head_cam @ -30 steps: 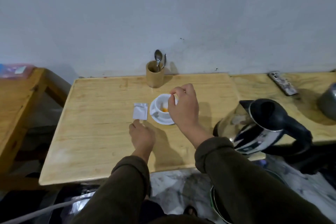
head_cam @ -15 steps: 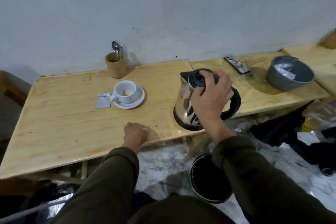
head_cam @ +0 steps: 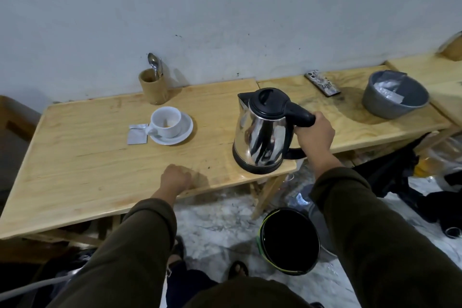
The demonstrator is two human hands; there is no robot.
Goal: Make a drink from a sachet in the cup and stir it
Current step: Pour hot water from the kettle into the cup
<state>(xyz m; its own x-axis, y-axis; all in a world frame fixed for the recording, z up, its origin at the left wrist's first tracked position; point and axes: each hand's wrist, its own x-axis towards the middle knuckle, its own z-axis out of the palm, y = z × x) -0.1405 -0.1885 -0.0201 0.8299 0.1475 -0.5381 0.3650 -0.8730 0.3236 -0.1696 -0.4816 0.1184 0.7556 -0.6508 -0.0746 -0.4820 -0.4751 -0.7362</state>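
While the left hand (head_cam: 175,179) lay curled in a loose fist on the pale wooden table (head_cam: 82,165), the right hand (head_cam: 313,132) was wrapped around the black handle of the steel electric kettle (head_cam: 262,132) — standing at the table's near right corner. Farther off sat a grey plastic basin (head_cam: 395,97), a phone (head_cam: 322,82) and a wooden holder with spoons (head_cam: 152,89). Well left of the kettle stood the white cup (head_cam: 166,121) on its white saucer (head_cam: 183,130) — orange powder inside, a torn silver sachet (head_cam: 137,135) just beside it.

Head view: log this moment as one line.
step: fetch water | right hand: grips kettle handle | left hand: fist on table edge | cup: powder inside, unpoured
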